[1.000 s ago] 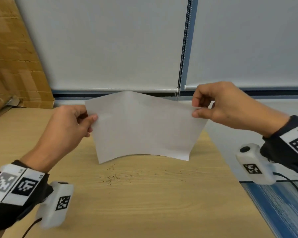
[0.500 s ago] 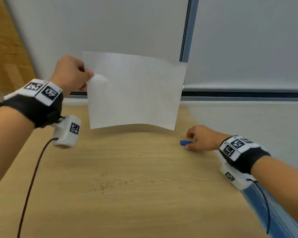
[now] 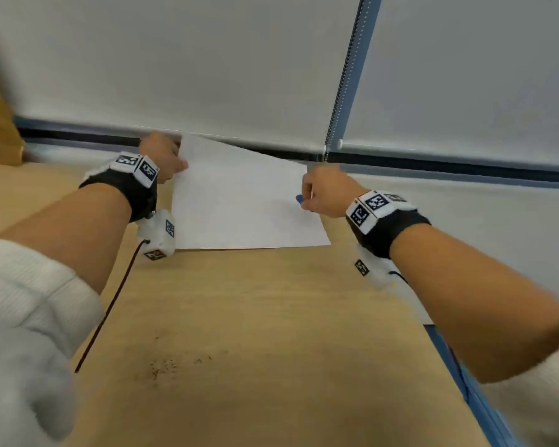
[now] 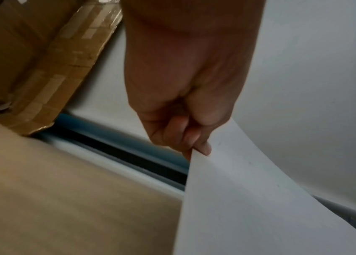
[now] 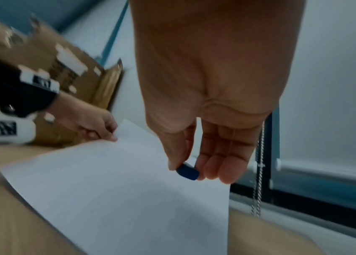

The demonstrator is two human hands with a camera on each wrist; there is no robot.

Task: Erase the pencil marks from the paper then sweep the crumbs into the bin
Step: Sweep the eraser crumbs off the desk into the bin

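Note:
A white sheet of paper (image 3: 239, 204) lies at the far end of the wooden table (image 3: 255, 317), its far left corner lifted. My left hand (image 3: 165, 159) pinches that corner; in the left wrist view the fingertips (image 4: 203, 148) clamp the paper (image 4: 270, 207) edge. My right hand (image 3: 323, 195) hovers over the sheet's right edge and pinches a small blue eraser (image 3: 299, 199) between thumb and fingers, seen clearly as the eraser (image 5: 187, 171) above the paper (image 5: 129, 189). Dark eraser crumbs (image 3: 165, 367) lie scattered on the table nearer me. No bin is in view.
White roller blinds (image 3: 207, 59) with a bead chain (image 3: 342, 75) close off the far side. A cardboard box (image 4: 30, 60) stands at the far left. The table's right edge (image 3: 449, 359) has a blue strip. A cable (image 3: 110, 304) trails from my left wrist.
The left hand has lowered the paper from the air onto the far end of the table. The right hand picked up the blue eraser and moved it over the sheet's right side.

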